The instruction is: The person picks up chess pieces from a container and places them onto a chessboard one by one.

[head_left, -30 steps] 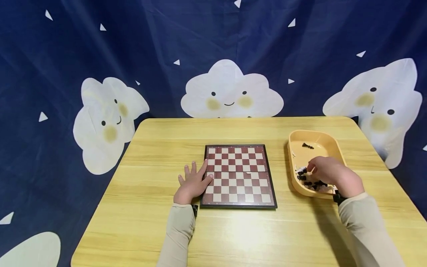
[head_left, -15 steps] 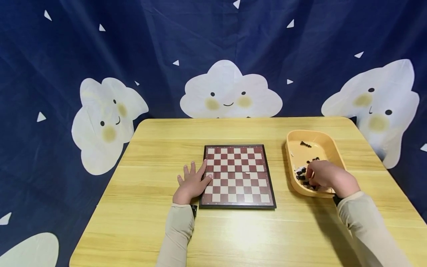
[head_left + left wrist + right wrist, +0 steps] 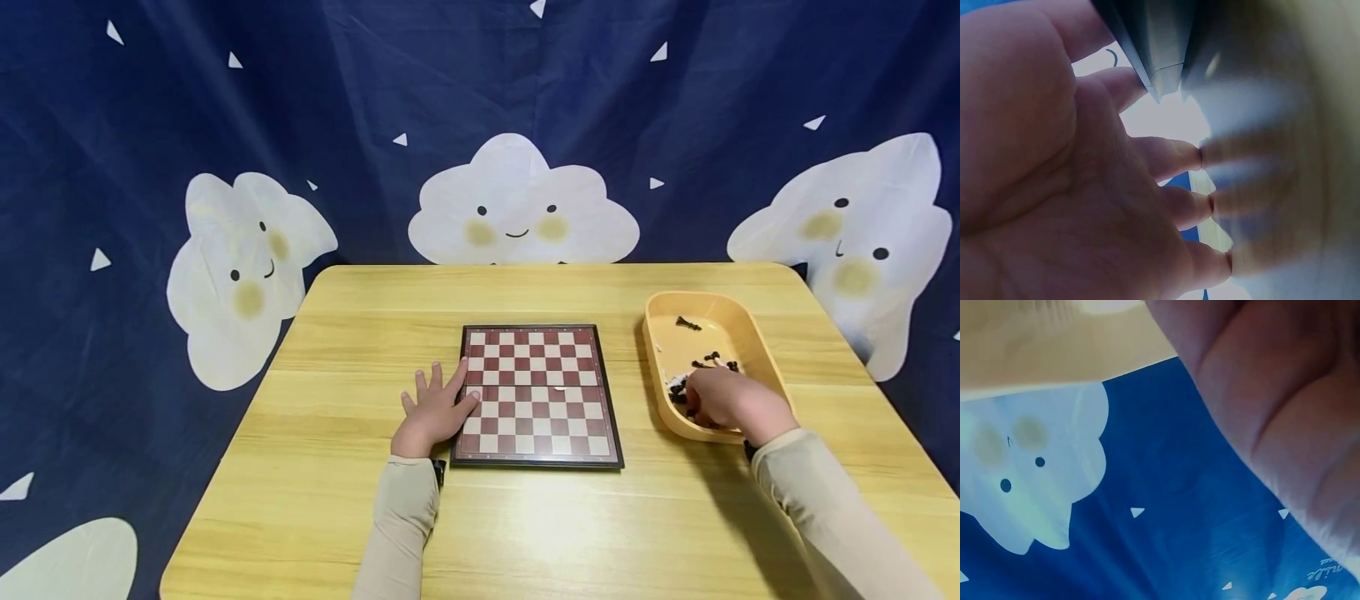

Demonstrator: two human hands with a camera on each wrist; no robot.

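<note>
My left hand (image 3: pixel 433 415) has its fingers spread, with thumb and index finger at the left edge of the chessboard (image 3: pixel 534 398). In the left wrist view the palm (image 3: pixel 1085 187) faces the camera and three fingertips meet the tabletop. The board lies flat, red and white squares up, in a black frame. Over at the right, my right hand (image 3: pixel 738 404) reaches down into an orange tray (image 3: pixel 759 346) among black and white chess pieces (image 3: pixel 677 387). Its fingertips are hidden there, and whether they pinch a piece I cannot tell. A black chess piece (image 3: pixel 687 323) lies apart near the tray's back.
Both hands work over a light wooden table (image 3: pixel 360 333) with rounded back corners. Behind it hangs a dark blue curtain (image 3: pixel 375 67) with cloud faces and white triangles. A small white fleck (image 3: pixel 558 388) shows near the board's middle fold.
My right hand has shifted slightly left and dipped among the pieces, uncovering several black ones behind it. The loose black piece has moved a little within the tray. My left hand stays put.
</note>
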